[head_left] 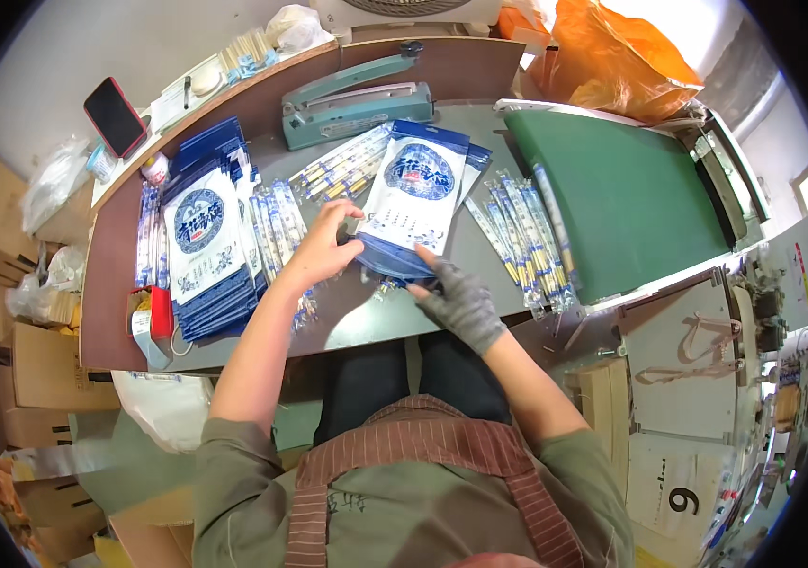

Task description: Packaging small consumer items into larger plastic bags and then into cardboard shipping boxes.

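A blue and white pouch (413, 204) lies flat near the middle of a grey worktable (366, 317), its printed face up and its lower edge toward the person. The left hand (322, 248), bare, rests on the pouch's lower left corner with fingers curled and pinching at the edge. The right hand (456, 298), in a grey fingerless glove, presses on the pouch's lower right edge with fingers spread fairly flat; whether it actually grasps the pouch cannot be told.

Just under and behind the pouch sits another pouch of the same kind, partly covered. To its right lies a fan of slim wrapped sticks (522, 241) in clear sleeves with blue and yellow marks, reaching toward the table's front edge. More such sticks (338, 166) lie above the left hand, near the back of the table.

To the left of the hands stands a stack of matching pouches (205, 246), overlapping one another. Behind the pouch sits a teal heat sealer (357, 104) with its arm lowered. To the right is a green conveyor belt (627, 194). At the far left a phone in a red case (115, 115) rests on a brown ledge. An orange plastic bag (617, 57) sits behind the belt. Cardboard boxes (44, 364) stand on the floor at left.
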`<state>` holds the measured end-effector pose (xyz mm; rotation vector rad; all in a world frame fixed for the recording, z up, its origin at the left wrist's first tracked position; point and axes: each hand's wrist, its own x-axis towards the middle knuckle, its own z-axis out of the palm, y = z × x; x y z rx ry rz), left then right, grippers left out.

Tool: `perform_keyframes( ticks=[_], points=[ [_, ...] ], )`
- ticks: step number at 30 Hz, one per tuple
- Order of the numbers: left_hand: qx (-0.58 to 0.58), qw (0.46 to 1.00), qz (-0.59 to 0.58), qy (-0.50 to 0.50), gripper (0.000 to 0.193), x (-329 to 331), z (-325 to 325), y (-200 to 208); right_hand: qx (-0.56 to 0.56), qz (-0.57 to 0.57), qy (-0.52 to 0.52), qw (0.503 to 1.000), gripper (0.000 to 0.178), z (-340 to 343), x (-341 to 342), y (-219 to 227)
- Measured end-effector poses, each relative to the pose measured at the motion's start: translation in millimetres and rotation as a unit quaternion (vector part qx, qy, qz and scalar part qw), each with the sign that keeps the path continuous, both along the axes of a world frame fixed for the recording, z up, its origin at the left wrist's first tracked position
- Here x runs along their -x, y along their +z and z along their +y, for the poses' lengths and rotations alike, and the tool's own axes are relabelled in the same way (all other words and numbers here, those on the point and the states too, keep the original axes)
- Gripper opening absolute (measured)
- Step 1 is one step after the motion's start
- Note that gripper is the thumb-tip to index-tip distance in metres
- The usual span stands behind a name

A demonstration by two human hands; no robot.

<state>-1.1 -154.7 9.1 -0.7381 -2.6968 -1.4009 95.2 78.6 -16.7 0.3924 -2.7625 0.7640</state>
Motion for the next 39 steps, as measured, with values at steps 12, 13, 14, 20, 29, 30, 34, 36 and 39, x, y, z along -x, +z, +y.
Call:
perform_keyframes(
  ticks=[12,13,14,20,29,30,34,36,39],
  points=[
    [-0.161,0.873,-0.46,-0.001,0.057,53,56,54,0.773,-0.376,-0.066,0.506,0.03,4,114,44],
    [-0.217,0.852,-0.474,-0.045,0.06,46,56,68,0.777,-0.365,-0.024,0.512,0.026,12,109,61],
    [-0.202,0.874,-0.441,-0.021,0.064,35,52,89,0.797,-0.325,-0.068,0.505,0.02,10,95,93],
    [-0.253,0.888,-0.384,0.009,0.083,-2,12,145,0.849,-0.349,0.001,0.396,0.019,11,48,169],
    [0.03,0.998,-0.053,0.03,0.036,-11,24,136,0.937,-0.328,0.026,0.117,0.02,14,95,90],
    [-0.079,0.995,-0.063,0.026,0.027,3,22,124,0.943,-0.32,0.036,0.082,0.021,11,100,91],
    [-0.231,0.966,0.113,-0.01,0.021,13,36,129,0.949,-0.287,0.05,0.118,0.022,7,96,126],
    [-0.203,0.973,0.104,0.038,0.022,18,40,132,0.948,-0.296,0.063,0.098,0.02,12,100,123],
    [-0.174,0.972,0.143,0.07,0.037,44,40,139,0.935,-0.286,0.106,0.181,0.013,17,119,115]
  ],
)
